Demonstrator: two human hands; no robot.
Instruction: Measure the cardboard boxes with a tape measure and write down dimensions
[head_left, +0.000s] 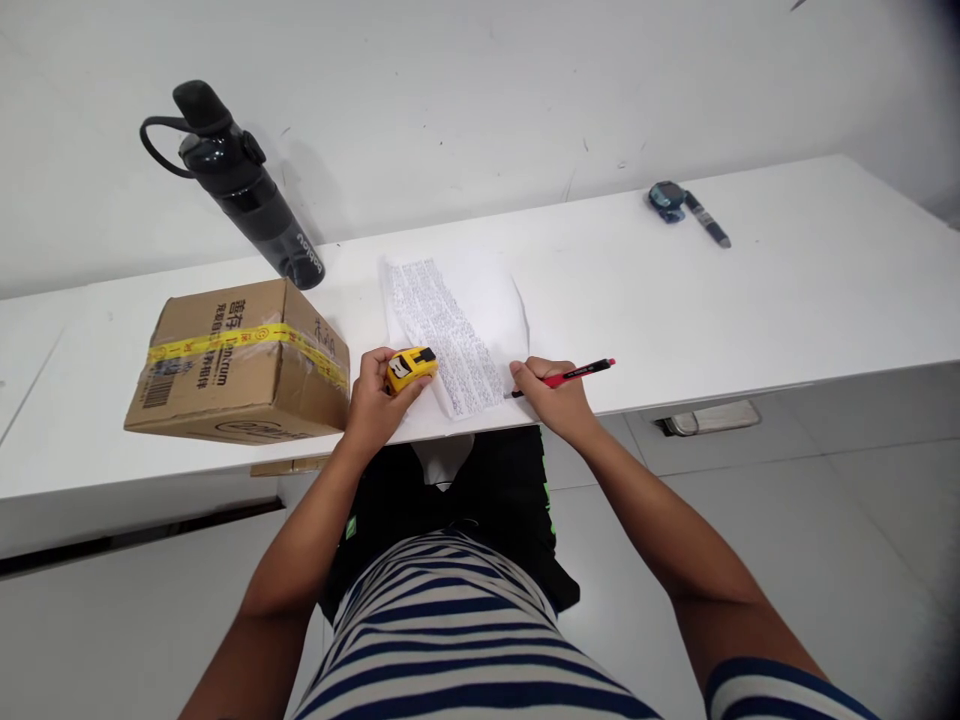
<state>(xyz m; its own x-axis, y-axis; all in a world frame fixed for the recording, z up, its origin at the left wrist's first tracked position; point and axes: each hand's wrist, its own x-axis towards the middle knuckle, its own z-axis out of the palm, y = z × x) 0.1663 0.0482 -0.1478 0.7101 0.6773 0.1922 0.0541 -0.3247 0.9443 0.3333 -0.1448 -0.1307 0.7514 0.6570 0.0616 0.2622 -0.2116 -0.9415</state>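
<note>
My left hand (375, 403) is closed around a yellow and black tape measure (410, 369), close to the left edge of the paper. In my right hand (553, 395) is a red and black pen (576, 374), slanting with its tip down at the lower right of the writing. Between the two hands lies a paper (456, 335) with dense lines of small handwriting and a blank part to the right. The lower edge of the paper is near the front edge of the table.
A taped cardboard box (225, 375) sits left of my left hand. Behind it a dark water bottle (251, 195) with a loop handle stands near the wall. At the back right of the white table (787, 290) lie a small dark device (667, 197) and a short dark marker-like stick (707, 219).
</note>
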